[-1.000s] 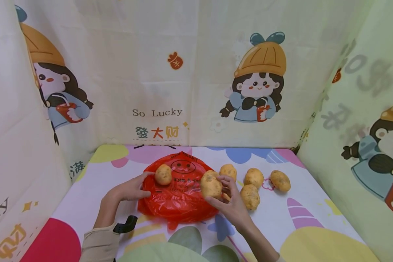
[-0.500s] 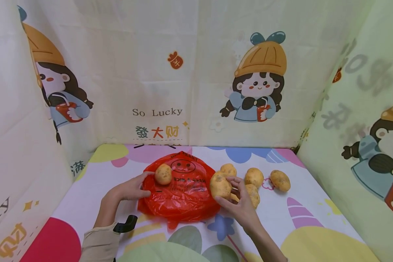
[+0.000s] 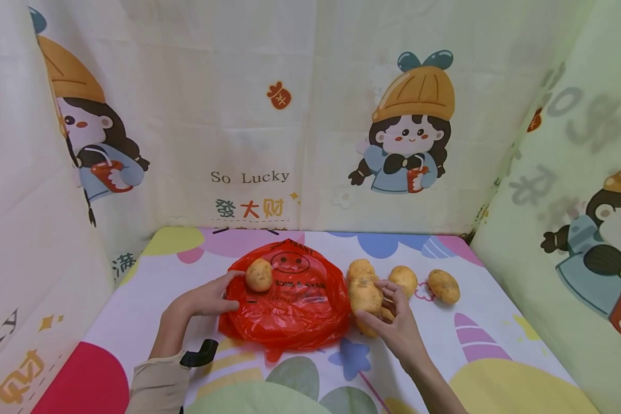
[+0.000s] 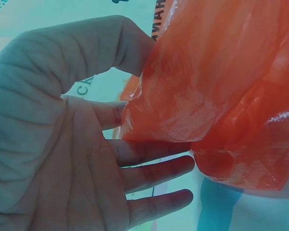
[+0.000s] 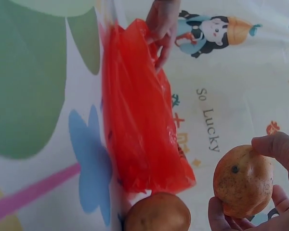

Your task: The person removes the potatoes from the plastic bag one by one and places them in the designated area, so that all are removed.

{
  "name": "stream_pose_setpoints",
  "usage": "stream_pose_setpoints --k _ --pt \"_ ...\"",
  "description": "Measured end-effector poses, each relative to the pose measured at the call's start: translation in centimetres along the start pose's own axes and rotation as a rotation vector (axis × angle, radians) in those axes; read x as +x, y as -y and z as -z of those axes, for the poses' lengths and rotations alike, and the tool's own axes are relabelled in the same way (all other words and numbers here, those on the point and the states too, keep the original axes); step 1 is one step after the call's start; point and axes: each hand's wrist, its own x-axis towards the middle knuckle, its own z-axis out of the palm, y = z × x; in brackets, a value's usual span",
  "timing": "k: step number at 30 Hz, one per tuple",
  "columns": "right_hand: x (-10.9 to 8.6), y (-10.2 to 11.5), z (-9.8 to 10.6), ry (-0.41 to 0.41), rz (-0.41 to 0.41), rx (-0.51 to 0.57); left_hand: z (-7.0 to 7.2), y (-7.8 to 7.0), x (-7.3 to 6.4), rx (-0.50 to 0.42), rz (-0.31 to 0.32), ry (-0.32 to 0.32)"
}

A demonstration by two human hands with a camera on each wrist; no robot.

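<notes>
In the head view a red plastic bag [image 3: 295,299] with dark print lies on the table. My left hand [image 3: 207,299] pinches its left edge; thumb and forefinger are at the plastic in the left wrist view, the other fingers extended. One potato [image 3: 259,275] shows uncovered at the bag's upper left. Just right of the bag, my right hand [image 3: 393,319] grips another potato [image 5: 243,180], raised above the table in the right wrist view. Below it, a potato [image 5: 158,214] sits by the bag's end, mostly hidden from the head view.
Behind the held potato sits a potato [image 3: 361,268], partly covered by it. Farther right are two more, one potato [image 3: 403,280] beside the right fingers and another potato [image 3: 443,286] at the end. Printed cloth walls [image 3: 321,115] enclose the patterned table [image 3: 409,351] at back and sides.
My right hand has moved right with its potato, from over the bag's right side to beside the bag. The left hand and the bag have stayed in place.
</notes>
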Motion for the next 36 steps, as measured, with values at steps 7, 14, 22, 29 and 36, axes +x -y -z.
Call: stream_pose_setpoints --k 7,14,22,29,36 --pt "-0.1 -0.4 1.5 -0.055 -0.008 -0.047 -0.1 0.0 0.1 0.002 0.003 0.001" --pt "0.2 -0.8 2.7 -0.085 -0.027 -0.062 -0.2 -0.2 -0.1 -0.008 0.013 0.006" --pt "0.1 -1.2 3.9 -0.111 -0.033 -0.1 -0.3 -0.2 0.0 -0.008 -0.003 0.01" --pt "0.2 -1.8 4.9 -0.155 -0.021 -0.141 -0.3 -0.2 -0.1 -0.006 -0.008 0.01" --pt "0.3 -2.3 5.7 -0.189 -0.028 -0.159 -0.1 -0.3 -0.2 -0.014 0.003 0.011"
